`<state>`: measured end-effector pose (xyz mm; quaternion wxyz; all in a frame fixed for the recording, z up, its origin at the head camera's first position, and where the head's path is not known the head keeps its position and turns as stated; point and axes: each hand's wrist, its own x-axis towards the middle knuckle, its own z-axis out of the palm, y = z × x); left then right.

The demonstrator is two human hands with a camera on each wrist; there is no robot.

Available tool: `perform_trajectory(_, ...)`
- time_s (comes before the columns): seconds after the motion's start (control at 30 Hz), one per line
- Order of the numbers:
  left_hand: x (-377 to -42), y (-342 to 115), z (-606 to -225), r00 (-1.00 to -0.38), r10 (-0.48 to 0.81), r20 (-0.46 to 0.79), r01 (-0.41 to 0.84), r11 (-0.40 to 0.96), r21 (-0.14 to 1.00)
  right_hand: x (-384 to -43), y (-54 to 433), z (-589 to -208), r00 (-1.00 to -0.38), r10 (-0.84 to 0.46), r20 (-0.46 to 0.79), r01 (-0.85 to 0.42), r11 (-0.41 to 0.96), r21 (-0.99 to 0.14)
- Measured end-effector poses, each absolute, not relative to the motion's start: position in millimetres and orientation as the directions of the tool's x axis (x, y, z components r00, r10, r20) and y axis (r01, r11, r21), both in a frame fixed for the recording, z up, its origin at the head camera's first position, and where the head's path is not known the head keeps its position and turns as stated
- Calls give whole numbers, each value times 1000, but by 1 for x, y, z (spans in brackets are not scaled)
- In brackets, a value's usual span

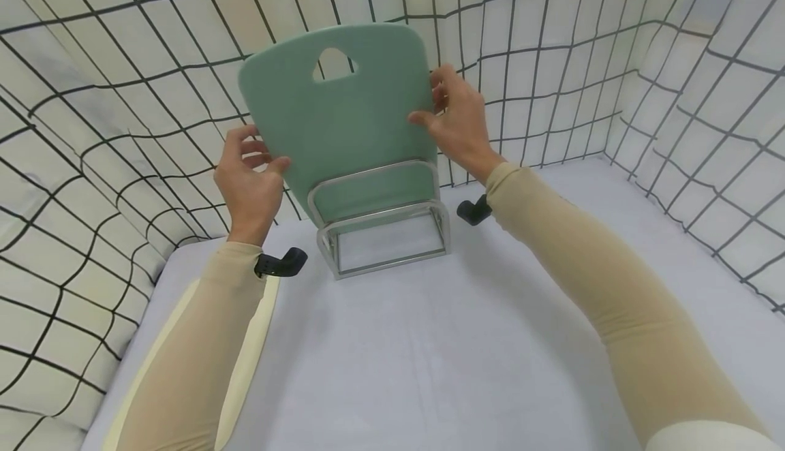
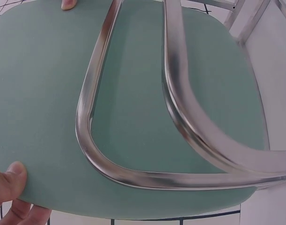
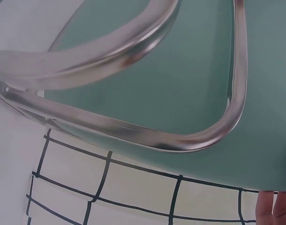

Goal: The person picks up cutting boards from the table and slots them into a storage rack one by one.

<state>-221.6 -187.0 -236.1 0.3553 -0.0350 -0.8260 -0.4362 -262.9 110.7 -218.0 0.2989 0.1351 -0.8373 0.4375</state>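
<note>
Gridded cloth [image 1: 546, 52] backs the surface [image 1: 454, 362]; left hand [image 1: 250, 185] and right hand [image 1: 460, 120] pinch a green cutting board [image 1: 362, 114] by opposite edges, probably steadying it behind metal rack bars [image 2: 177, 61].

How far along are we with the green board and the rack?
Done, it seems: the metal rack stands on the white surface, and the green board leans behind its visible bars. In hand: the left hand and right hand grip the board's side edges. Left: probably checking its seating, which I can't confirm, then letting go. The cream piece lies at left, perhaps for later.
</note>
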Motion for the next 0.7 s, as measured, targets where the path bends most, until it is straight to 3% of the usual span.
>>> perform_trajectory(0.7,-222,-181,-238,-761,-251,598,352,614,707,-265,118,-221,-788,40,615,-481,585,-653)
